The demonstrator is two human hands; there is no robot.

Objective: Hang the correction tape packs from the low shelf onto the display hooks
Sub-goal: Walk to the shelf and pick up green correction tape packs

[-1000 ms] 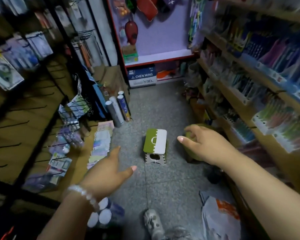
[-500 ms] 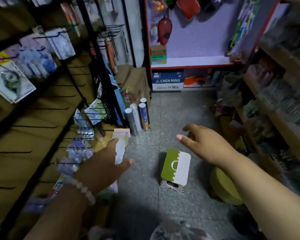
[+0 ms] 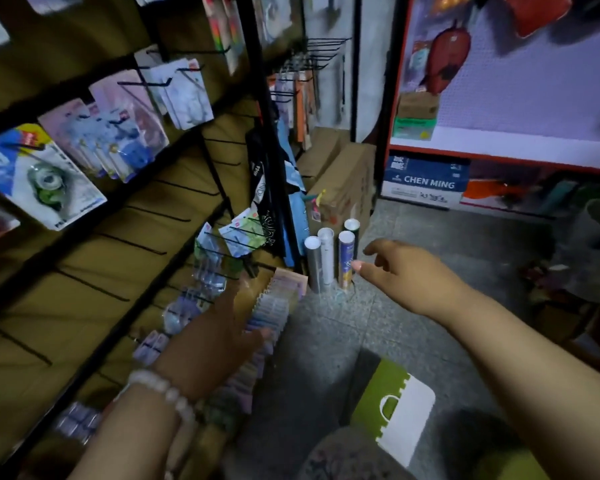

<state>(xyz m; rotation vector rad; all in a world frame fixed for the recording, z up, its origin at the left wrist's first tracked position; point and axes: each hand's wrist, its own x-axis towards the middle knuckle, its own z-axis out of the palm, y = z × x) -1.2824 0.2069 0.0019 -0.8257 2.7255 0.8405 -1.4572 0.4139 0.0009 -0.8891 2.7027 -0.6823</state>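
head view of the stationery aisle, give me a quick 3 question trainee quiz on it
1. True or false: the left hand, with the white bead bracelet, reaches toward the row of pastel correction tape packs on the low shelf.
2. What does the right hand hold? A) a pack B) nothing C) a tube
3. Fill in: the green-and-white folding plastic stool stands on the ____.

Key: 1 true; 2 B; 3 floor

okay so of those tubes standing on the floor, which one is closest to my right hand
The blue and yellow tube, at the right front of the cluster. Your right hand has a fingertip just beside it; the grey and white tubes stand farther left.
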